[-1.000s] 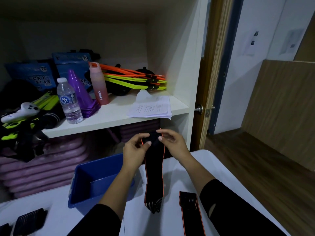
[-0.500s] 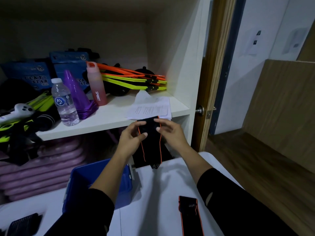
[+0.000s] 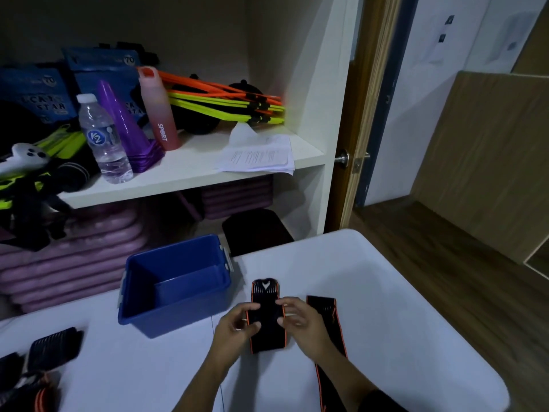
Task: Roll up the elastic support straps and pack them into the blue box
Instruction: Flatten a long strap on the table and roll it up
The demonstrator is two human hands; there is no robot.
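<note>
A black elastic strap with orange edges [image 3: 266, 313] lies folded on the white table [image 3: 386, 322], its tab end pointing away from me. My left hand [image 3: 237, 325] pinches its left edge, and my right hand [image 3: 300, 318] holds its right edge with curled fingers. A second black strap [image 3: 326, 310] stretches along the table just right of my right hand, partly under my forearm. The blue box [image 3: 175, 283] stands open to the left of the straps, with nothing visible inside.
More black straps [image 3: 53, 346] lie at the table's near left corner. Behind the table a shelf holds a water bottle [image 3: 104, 141], a pink bottle [image 3: 159, 111], purple cones and papers [image 3: 258, 156]. A dark stool [image 3: 255, 230] stands beyond the table edge. Wooden floor is on the right.
The strap was held up in the air by both hands; now it lies on the table, doubled over and shorter. My view has tilted down towards the table.
</note>
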